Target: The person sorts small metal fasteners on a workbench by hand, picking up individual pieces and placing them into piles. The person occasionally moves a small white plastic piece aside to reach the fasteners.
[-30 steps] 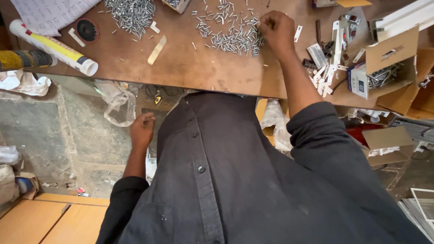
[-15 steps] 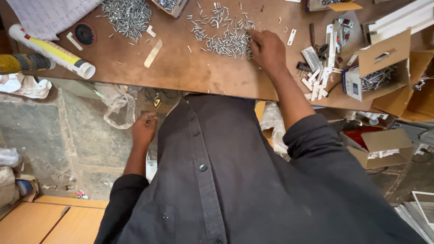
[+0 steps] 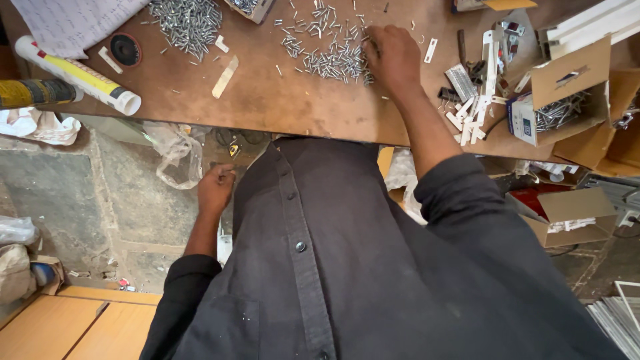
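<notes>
Head view, looking down past a dark buttoned shirt [image 3: 333, 267] to a brown wooden surface [image 3: 280, 100].

Right hand [image 3: 393, 57]: resting palm-down on the surface, fingers curled together at the right edge of a loose pile of small silver screws [image 3: 330, 57]. Fingertips touch the pile; whether a screw is pinched between them cannot be told.

Left hand [image 3: 217, 190]: below the surface edge, beside the shirt front, fingers closed loosely. Whether it holds anything cannot be told.

Screws: the worked pile lies at centre top of the surface, scattered outward toward the far edge. A second, denser heap of screws [image 3: 187, 23] lies to its left, well apart.

Other items on the surface: a white and yellow sealant tube [image 3: 77, 73] at the left, lying on its side; a black round disc [image 3: 125, 49] near it; a pale flat strip [image 3: 225, 77] between the two heaps; white metal brackets [image 3: 470, 117] just right of the right forearm; an open cardboard box [image 3: 567, 93] holding more fasteners at the right edge.

Floor: a crumpled clear plastic bag [image 3: 177, 157] lies below the surface edge, near the left hand.
</notes>
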`<state>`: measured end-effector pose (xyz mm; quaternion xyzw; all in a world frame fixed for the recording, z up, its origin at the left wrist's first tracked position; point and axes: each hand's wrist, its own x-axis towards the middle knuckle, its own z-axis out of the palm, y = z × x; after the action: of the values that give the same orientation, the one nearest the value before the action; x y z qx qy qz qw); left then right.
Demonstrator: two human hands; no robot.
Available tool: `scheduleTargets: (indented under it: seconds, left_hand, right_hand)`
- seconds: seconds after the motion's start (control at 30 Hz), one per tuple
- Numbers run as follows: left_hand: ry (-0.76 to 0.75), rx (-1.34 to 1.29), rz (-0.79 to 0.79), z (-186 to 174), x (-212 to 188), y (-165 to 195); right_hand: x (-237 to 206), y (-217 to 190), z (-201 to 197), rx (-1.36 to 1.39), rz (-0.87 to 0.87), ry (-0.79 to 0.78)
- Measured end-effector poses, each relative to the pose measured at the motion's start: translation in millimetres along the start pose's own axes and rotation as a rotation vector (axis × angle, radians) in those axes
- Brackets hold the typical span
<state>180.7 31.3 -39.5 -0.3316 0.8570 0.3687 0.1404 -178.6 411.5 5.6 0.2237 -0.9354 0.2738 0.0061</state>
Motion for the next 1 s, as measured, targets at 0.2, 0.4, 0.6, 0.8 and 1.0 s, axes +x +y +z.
scheduleTargets:
  seconds: [0.2, 0.4, 0.6, 0.8, 1.0]
  left_hand:
    - [0.048, -0.031, 0.031, -1, -5, 3]
    - [0.031, -0.021, 0.017, 2, -15, -6]
    - [0.046, -0.073, 0.093, -3, -19, -13]
    - [0.003, -0.037, 0.030, -9, -7, -6]
    - [0.019, -0.045, 0.140, -15, 5, 2]
  right_hand:
    - [6, 4, 2, -0.001, -0.003, -0.058]
    - [1, 28, 17, 0.041, -0.007, -0.048]
    - [-4, 40, 18, 0.846, 0.351, 0.006]
    - [2, 16, 6, 0.133, -0.044, 0.054]
    - [11, 3, 19, -0.009, 0.023, -0.020]
